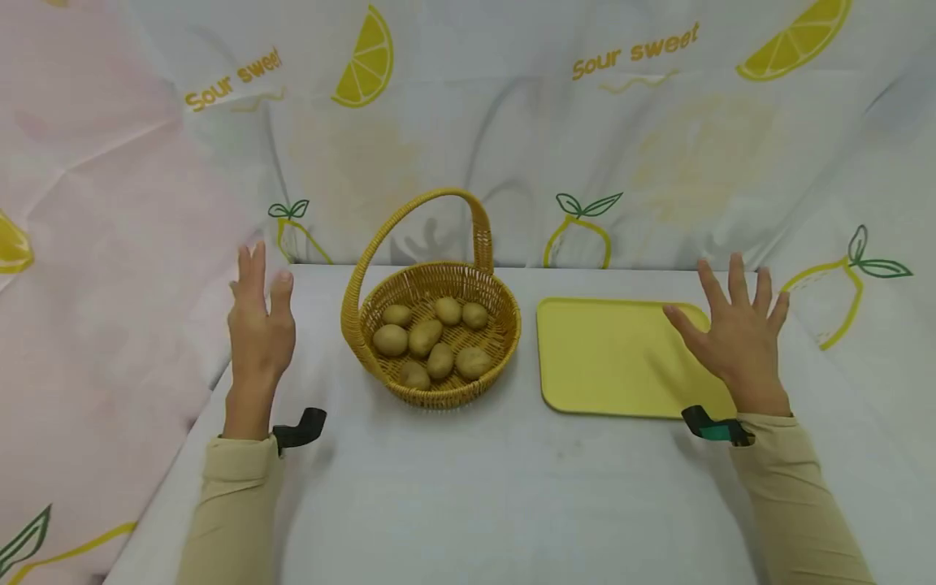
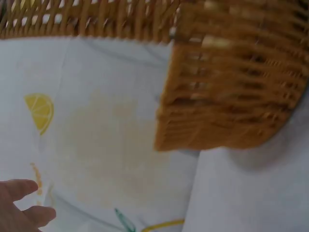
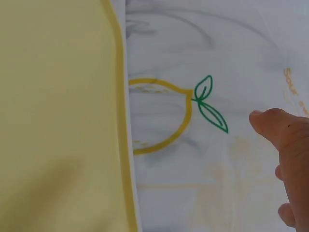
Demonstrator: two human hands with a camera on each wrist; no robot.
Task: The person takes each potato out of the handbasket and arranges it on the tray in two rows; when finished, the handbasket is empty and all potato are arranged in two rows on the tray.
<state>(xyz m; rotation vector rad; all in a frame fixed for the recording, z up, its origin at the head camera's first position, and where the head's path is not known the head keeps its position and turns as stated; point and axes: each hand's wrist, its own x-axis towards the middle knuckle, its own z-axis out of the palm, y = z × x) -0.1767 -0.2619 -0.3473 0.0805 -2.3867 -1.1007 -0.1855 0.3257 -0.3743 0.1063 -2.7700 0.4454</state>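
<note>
A round wicker basket [image 1: 439, 398] with a tall arched handle stands left of the middle of the table. Several potatoes [image 1: 425, 337] lie in it. My left hand [image 1: 262, 333] is raised to the left of the basket, fingers straight and holding nothing. In the left wrist view the basket's woven side [image 2: 227, 96] fills the top right, with fingertips [image 2: 41, 215] at the lower left. Over the right edge of a yellow tray [image 1: 614, 357] my right hand [image 1: 742, 345] is spread, palm down, with nothing in it. Its thumb [image 3: 273, 123] shows in the right wrist view.
A white cloth covers the table [image 1: 453, 504]. Behind it hangs a backdrop [image 1: 468, 122] printed with lemons and lettering, which also runs along both sides. Dark wrist cameras [image 1: 301, 428] stick out inward from both sleeves. The tray lies just right of the basket.
</note>
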